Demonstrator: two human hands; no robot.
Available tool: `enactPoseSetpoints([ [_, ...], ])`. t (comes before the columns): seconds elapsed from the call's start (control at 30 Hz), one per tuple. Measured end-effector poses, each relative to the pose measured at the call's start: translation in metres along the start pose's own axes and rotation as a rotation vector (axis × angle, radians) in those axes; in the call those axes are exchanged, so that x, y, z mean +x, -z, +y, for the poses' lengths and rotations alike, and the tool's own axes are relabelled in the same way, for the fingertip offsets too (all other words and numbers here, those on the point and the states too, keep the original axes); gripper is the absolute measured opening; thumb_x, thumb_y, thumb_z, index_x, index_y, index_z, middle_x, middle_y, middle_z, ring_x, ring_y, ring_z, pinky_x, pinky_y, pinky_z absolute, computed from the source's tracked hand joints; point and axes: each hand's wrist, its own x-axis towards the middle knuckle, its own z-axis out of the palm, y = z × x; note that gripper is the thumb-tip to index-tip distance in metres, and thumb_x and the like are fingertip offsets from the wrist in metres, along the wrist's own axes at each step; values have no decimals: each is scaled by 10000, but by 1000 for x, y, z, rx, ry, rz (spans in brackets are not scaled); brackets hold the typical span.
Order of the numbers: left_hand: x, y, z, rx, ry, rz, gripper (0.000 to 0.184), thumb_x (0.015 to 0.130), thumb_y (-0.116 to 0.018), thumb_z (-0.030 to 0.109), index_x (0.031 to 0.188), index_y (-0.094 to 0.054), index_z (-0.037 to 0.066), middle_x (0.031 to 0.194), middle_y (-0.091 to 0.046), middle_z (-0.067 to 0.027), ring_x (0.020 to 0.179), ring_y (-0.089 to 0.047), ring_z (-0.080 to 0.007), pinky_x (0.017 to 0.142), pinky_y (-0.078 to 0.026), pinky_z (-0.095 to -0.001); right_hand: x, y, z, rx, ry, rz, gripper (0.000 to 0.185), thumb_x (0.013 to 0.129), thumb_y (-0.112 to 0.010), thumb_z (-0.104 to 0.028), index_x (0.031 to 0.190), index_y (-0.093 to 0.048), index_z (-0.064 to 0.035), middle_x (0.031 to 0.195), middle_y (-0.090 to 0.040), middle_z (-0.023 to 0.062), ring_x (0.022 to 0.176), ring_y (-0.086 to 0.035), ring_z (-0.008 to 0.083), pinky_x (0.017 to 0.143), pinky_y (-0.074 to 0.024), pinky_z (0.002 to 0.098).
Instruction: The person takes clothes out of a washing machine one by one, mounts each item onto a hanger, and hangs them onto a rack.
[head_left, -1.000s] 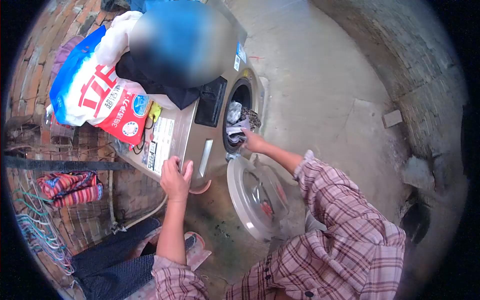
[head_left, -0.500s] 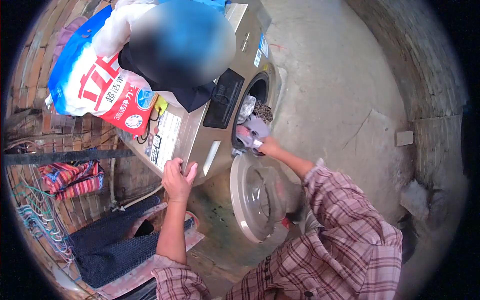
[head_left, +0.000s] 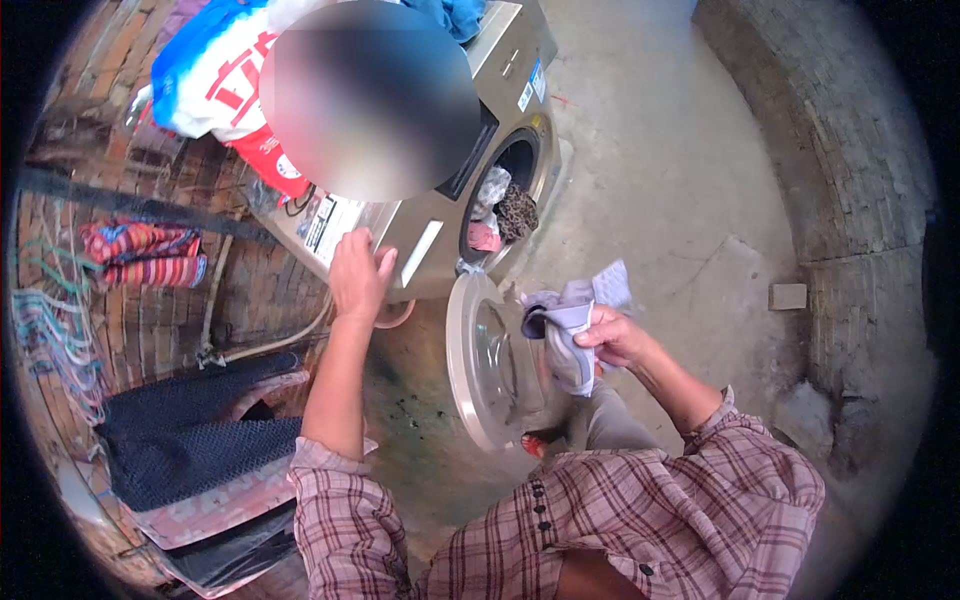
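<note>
My right hand (head_left: 618, 342) is closed on a crumpled pale-lilac and grey garment (head_left: 570, 318), held in the air to the right of the open round door (head_left: 478, 370). Which kind of garment it is, I cannot tell. My left hand (head_left: 357, 275) rests on the front top edge of the washing machine (head_left: 447, 225), thumb apart from the fingers. Inside the drum opening lie a leopard-print cloth (head_left: 517, 213), a pink cloth (head_left: 484, 236) and a whitish one (head_left: 491, 190).
A detergent bag (head_left: 215, 75) stands on the machine; a blurred patch hides much of the top. Hangers (head_left: 58, 345), a striped cloth (head_left: 150, 255) and dark mesh material (head_left: 185, 440) are at the left. A brick (head_left: 787, 296) lies on the concrete floor (head_left: 660, 190) near the right wall.
My right hand has drawn the lilac-grey garment out of the drum opening, towards me and to the right. My left hand stays on the machine's edge. The view has shifted somewhat.
</note>
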Motion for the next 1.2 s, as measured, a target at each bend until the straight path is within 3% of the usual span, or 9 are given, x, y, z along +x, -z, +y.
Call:
enactPoseSetpoints([
  [0.1,-24,17,47,-454,52,-113,387,774,-702,181,1084,-541,15,997,-587,-146,979,-565,-284,888,-436,-366,-16,-55,-19,-116,89,-168,448,737,-680,-154,1141,-587,17,976,-643,60,844,-600,150,779,-451,266],
  [0.17,-63,24,72,-1093,151,-557,411,937,-518,291,1209,-497,-17,1186,-576,-121,1108,-535,-209,967,-404,-328,-19,-76,-10,-45,74,-241,565,684,-678,-147,1195,-540,51,1076,-624,107,949,-595,207,906,-417,307],
  [0.3,-163,82,92,-1531,511,-773,724,956,-243,578,1249,-492,-35,1110,-568,-44,1032,-511,-134,924,-381,-278,-27,-163,0,52,106,-314,734,622,-675,-180,1272,-455,82,1158,-595,167,1030,-594,246,965,-408,329],
  [0.43,-255,151,63,-1664,191,-372,765,849,-480,647,1233,-518,-13,1062,-564,-24,899,-479,-81,767,-379,-240,-24,-246,35,50,144,-432,705,667,-686,-182,1268,-439,91,1161,-588,188,1010,-608,259,936,-445,350],
  [0.6,-375,231,11,-1634,462,-266,323,786,-699,306,938,-614,34,870,-574,44,780,-510,-67,716,-402,-229,-7,-336,79,-182,97,-625,585,675,-733,-107,1193,-506,40,1051,-632,129,923,-628,213,870,-482,334],
  [0.77,-481,314,-14,-1705,658,-7,356,772,-695,206,1059,-598,20,993,-598,-21,896,-562,-117,801,-439,-269,5,-445,123,-749,245,-741,475,721,-761,-98,1138,-564,11,929,-630,-7,824,-589,86,782,-470,231],
  [0.9,-547,371,-19,-1969,805,61,539,800,-664,216,1253,-490,-17,1161,-592,-109,1045,-581,-191,929,-447,-325,21,-507,169,-1396,1159,-746,304,703,-705,-45,1000,-645,-26,808,-647,76,723,-613,193,662,-474,284],
  [1.03,-591,406,-13,-2146,904,408,566,823,-625,257,1282,-449,-23,1211,-566,-163,1070,-580,-270,955,-447,-387,22,-546,235,-1173,1217,-518,268,711,-665,-21,978,-660,-41,821,-653,125,782,-644,233,671,-484,316],
  [1.2,-618,397,7,-2336,1118,529,637,859,-607,372,1334,-393,5,1270,-523,-183,1129,-547,-297,990,-427,-430,27,-550,302,-632,578,-641,340,795,-627,28,1131,-581,13,1112,-622,66,1061,-574,171,935,-425,298],
])
